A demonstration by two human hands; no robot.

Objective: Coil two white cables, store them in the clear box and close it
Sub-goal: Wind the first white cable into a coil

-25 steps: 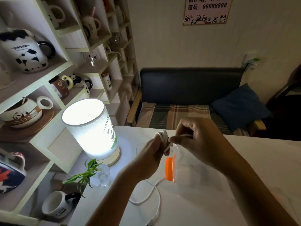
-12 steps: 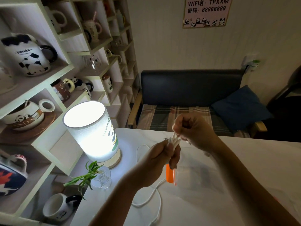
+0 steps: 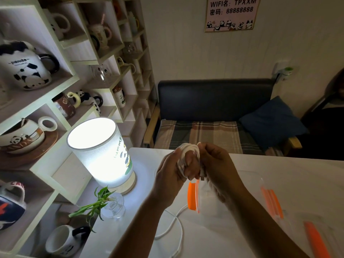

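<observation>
Both hands are raised above the white table (image 3: 297, 183), holding one white cable (image 3: 188, 148) wound into loops. My left hand (image 3: 170, 175) grips the bundle with the loops around its fingers. My right hand (image 3: 216, 168) pinches the cable's end beside it. Under the hands stands the clear box (image 3: 247, 185), open, with an orange latch (image 3: 191, 197) on its left side. Its clear lid (image 3: 316, 233) with orange clips lies to the right. A second white cable (image 3: 176, 226) lies loose on the table below my left forearm.
A lit cylindrical lamp (image 3: 101, 153) stands at the table's left, with a small plant in a glass vase (image 3: 109, 204) in front of it. Shelves of panda mugs (image 3: 26, 66) fill the left. A dark bench with a blue cushion (image 3: 271, 121) stands beyond the table.
The cable has gone from a small bunch pinched between both hands to wider loops wound over my left fingers. My right hand came back down against the left.
</observation>
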